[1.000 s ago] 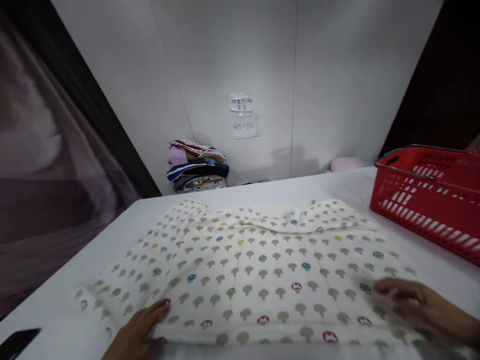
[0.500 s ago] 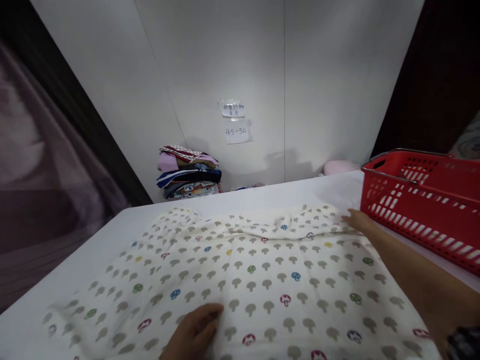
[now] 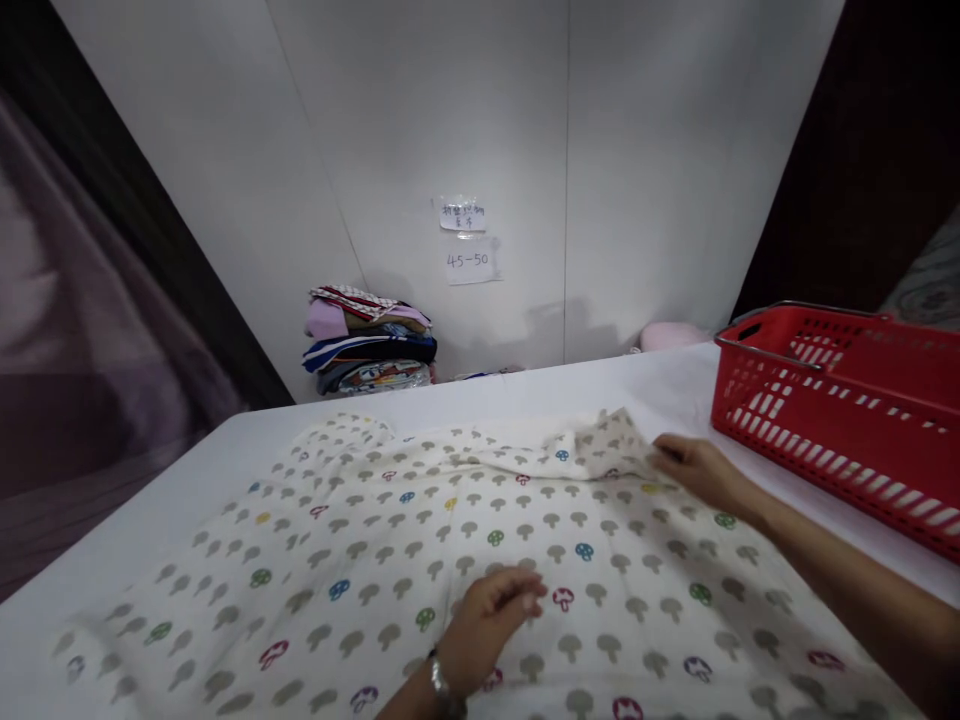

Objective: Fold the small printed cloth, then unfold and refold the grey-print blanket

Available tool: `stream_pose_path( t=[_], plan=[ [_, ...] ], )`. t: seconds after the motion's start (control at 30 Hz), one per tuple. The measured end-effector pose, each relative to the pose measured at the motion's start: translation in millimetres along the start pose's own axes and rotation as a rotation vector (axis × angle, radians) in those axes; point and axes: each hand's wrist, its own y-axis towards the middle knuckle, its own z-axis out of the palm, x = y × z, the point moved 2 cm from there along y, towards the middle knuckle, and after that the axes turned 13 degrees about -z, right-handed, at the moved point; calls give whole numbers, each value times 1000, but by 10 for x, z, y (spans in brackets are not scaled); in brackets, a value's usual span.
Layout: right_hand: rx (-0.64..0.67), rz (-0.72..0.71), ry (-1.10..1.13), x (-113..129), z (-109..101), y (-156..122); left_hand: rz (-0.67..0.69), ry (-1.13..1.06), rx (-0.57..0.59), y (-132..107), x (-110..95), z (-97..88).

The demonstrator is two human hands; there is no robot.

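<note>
A cream quilted garment (image 3: 420,540) printed with small mushrooms lies spread over the white table (image 3: 667,385). My left hand (image 3: 491,620) rests on its middle near the front, fingers curled and pressing down on the fabric. My right hand (image 3: 694,470) reaches to the far right corner of the garment and pinches the cloth, which is lifted and drawn inward there.
A red plastic basket (image 3: 840,405) with a metal handle stands at the right of the table. A stack of folded clothes (image 3: 369,340) sits against the white wall at the back, below two paper notes (image 3: 469,240). A pink item (image 3: 671,335) lies beyond the table's far edge.
My right hand went from the near right edge to the far right corner and now pulls that corner inward. My left hand slid from the near left edge to the garment's middle.
</note>
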Motion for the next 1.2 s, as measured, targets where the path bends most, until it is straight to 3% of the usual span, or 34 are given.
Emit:
stream_pose_path(
  t=[0.1, 0.17, 0.2, 0.3, 0.4, 0.5, 0.63, 0.8, 0.97, 1.07, 1.13, 1.2],
  plan=[
    [363, -178, 167, 888, 272, -474, -98, -427, 187, 113, -43, 350],
    [561, -292, 276, 1204, 361, -692, -190, -624, 321, 147, -23, 505],
    [560, -309, 283, 1236, 360, -734, -247, -688, 363, 147, 1, 547],
    [349, -203, 169, 885, 279, -614, -375, -797, 324, 90, 107, 536],
    [120, -63, -80, 243, 252, -335, -318, -816, 180, -9, 211, 443],
    [139, 17, -283, -231, 404, -99, -240, -774, 88, -87, 304, 393],
    [195, 68, -428, -445, 671, 74, -234, -725, -31, -122, 373, 379],
    [127, 74, -390, -521, 757, 180, -220, -682, -67, -134, 333, 391],
    [26, 120, -243, -449, 466, 283, -158, -642, -67, -129, 231, 384],
    [-121, 151, 202, -84, 226, 227, -108, -603, -65, -135, 121, 384],
    [-47, 73, 468, 293, 175, 95, -69, -592, -49, -140, 39, 411],
    [51, -34, 534, 669, 227, -98, -42, -587, -33, -143, -32, 462]
  ],
)
